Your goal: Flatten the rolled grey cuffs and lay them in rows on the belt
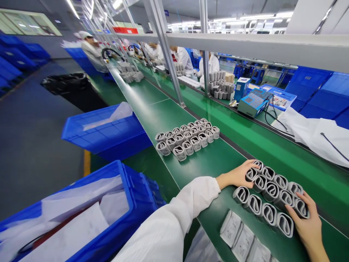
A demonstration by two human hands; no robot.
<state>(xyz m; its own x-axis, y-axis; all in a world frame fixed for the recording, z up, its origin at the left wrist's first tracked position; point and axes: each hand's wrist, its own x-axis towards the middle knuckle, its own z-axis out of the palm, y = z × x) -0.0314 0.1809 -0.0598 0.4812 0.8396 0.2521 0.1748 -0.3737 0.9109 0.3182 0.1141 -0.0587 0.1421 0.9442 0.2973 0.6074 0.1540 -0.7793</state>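
My left hand (241, 175) presses against the left end of a double row of rolled grey cuffs (272, 190) standing on end on the green bench. At the right end of that row, my right hand (308, 218) has its fingers and thumb around the last rolls, so the block is squeezed between both hands. Just in front of it stands a separate row of the same rolls (255, 204). Nearer to me, several flat grey cuffs with printed faces (241, 236) lie side by side, partly cut off by the picture edge.
Farther left on the green bench (188, 174) stands another group of rolled cuffs (187, 137). Blue crates (131, 203) flank the bench. A metal post (166, 54) and a shelf beam (259, 45) rise beyond it. A blue device (253, 102) and co-workers sit across.
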